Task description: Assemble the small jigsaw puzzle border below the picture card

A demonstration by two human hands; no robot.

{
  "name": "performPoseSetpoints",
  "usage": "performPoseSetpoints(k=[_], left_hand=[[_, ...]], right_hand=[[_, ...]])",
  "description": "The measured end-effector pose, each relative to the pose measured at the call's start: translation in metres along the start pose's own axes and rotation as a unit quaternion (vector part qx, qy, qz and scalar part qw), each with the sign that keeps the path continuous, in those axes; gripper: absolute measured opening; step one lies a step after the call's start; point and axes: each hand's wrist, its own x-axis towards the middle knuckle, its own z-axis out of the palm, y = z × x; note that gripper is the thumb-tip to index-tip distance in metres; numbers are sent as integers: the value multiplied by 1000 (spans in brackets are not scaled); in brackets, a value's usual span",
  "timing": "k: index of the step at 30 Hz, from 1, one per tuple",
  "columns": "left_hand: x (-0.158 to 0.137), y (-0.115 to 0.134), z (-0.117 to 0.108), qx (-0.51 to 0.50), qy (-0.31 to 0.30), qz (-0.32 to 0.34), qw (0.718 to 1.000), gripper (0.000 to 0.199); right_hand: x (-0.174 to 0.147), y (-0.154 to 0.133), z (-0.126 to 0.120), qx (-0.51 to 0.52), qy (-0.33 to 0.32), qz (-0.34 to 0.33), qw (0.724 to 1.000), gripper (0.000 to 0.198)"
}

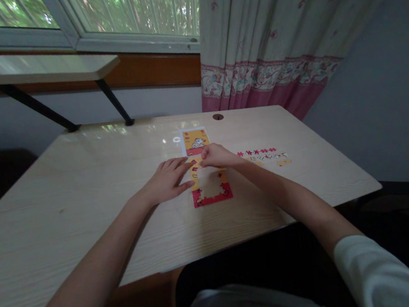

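A jigsaw puzzle (213, 198) with a yellow and red printed border lies on the table, and bare wood shows through its middle. My left hand (168, 179) rests flat at the puzzle's left side, fingers spread and fingertips touching the border. At its upper part my right hand (214, 156) is closed in a pinch; whatever is between the fingertips is too small and hidden to make out. Just beyond lies a picture card (196, 138) with a white animal on yellow and red, its lower edge near my right hand.
Right of the puzzle, loose puzzle pieces lie in rows: red pieces (259, 151), whitish pieces (269, 157) and yellow pieces (284, 162). My right forearm passes over part of them. A raised shelf (40, 69) stands at the back left, and a curtain (265, 75) hangs behind the table (115, 149).
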Motion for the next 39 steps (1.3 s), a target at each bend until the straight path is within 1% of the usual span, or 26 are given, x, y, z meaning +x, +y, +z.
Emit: performPoseSetpoints(k=[4, 6, 9, 17, 21, 25, 27, 29, 30, 33, 35, 37, 39], left_hand=[[1, 2, -3, -20, 9, 23, 999, 45], [0, 3, -3, -21, 10, 23, 999, 43], [0, 3, -3, -11, 6, 16, 1000, 43], [2, 7, -6, 38, -5, 9, 999, 40], [3, 10, -6, 40, 1, 6, 999, 41], [6, 13, -6, 31, -4, 9, 999, 44], [8, 15, -5, 25, -2, 9, 1000, 45], [10, 17, -4, 19, 1, 11, 1000, 45], [11, 18, -3, 17, 2, 12, 1000, 44], [12, 18, -1, 19, 1, 9, 1000, 44], [11, 18, 0, 31, -2, -2, 1000, 44], [11, 19, 1, 42, -3, -11, 999, 45], [11, 19, 1, 44, -3, -13, 999, 45]], right_hand=[[1, -8, -6, -52, -26, 10, 998, 21], [0, -10, -8, -93, -18, 8, 995, 21], [-3, -10, -9, -135, 0, -4, 991, 26], [-9, -6, -5, -147, 22, -15, 989, 27], [-16, 2, -12, -114, 37, -45, 992, 20], [-26, 29, -37, -54, 56, -85, 993, 16], [-32, 49, -54, -21, 38, -93, 995, 17], [-39, 70, -73, 20, 12, -97, 995, 22], [-43, 81, -82, 37, 11, -89, 995, 24], [-56, 112, -106, 77, 28, -54, 995, 30], [-66, 131, -119, 94, 52, -53, 993, 32], [-76, 146, -126, 106, 74, -54, 990, 33], [-87, 158, -128, 112, 95, -42, 988, 35]])
